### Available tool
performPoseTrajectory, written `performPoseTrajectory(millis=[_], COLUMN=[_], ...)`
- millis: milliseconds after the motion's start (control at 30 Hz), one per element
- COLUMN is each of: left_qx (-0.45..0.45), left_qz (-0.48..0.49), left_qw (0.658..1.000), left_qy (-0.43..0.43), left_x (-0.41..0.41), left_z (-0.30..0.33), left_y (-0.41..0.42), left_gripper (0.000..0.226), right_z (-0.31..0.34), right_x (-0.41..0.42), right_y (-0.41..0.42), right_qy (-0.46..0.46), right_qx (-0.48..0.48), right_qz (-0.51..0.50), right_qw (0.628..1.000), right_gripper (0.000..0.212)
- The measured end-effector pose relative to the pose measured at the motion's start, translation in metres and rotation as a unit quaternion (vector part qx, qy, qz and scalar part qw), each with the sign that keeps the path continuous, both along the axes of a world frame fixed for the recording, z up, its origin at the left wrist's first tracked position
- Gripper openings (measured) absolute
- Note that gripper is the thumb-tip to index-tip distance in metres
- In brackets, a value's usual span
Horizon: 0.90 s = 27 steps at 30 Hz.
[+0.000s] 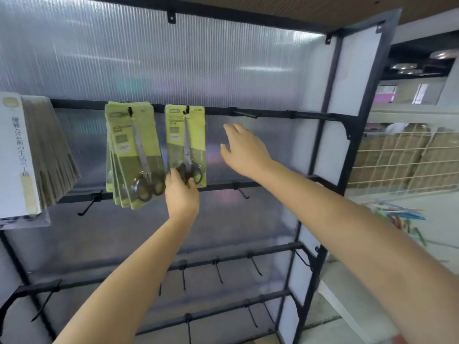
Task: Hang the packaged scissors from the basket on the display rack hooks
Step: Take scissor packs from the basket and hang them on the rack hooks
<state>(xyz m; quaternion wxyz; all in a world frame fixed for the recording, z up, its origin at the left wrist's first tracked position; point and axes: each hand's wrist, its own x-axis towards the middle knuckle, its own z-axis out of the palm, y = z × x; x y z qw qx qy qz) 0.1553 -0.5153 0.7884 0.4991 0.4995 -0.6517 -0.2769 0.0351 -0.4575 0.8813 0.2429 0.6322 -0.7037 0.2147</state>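
While the left hand (182, 192) grips the bottom edge of a green scissors pack (185, 145) hanging from a hook (186, 110) on the display rack (330, 115), the right hand (242, 150) hovers beside it, fingers loosely spread and holding nothing. Just left, a stack of scissors packs (133, 155) hangs on the neighbouring hook.

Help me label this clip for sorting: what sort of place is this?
Probably a shop or a mock retail aisle. A black display rack carries rows of hooks, green packaged scissors hang from two of them, and wire-mesh shelving with cardboard boxes stands to the right.
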Motion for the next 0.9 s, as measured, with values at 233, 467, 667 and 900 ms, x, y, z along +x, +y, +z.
performPoseTrajectory(millis=[233,467,667,900], left_qx=[-0.03,-0.049,-0.037,-0.033], left_qz=[-0.087,-0.231,-0.356,-0.503], left_qw=[0.991,0.962,0.916,0.815], left_qy=[-0.101,-0.137,-0.182,-0.287], left_x=[-0.018,-0.081,-0.127,-0.141], left_z=[-0.022,-0.043,-0.099,-0.183], left_y=[0.082,0.212,0.329,0.447], left_gripper=[0.045,0.022,0.028,0.043], right_z=[-0.039,-0.084,-0.144,-0.235], right_x=[-0.032,-0.072,-0.094,-0.089], right_y=[0.108,0.254,0.39,0.528], right_qy=[-0.061,-0.145,-0.236,-0.353], right_qx=[0.028,0.035,0.032,0.025], right_qz=[-0.073,-0.184,-0.27,-0.395], right_qw=[0.995,0.971,0.933,0.848], right_gripper=[0.038,0.038,0.043,0.035])
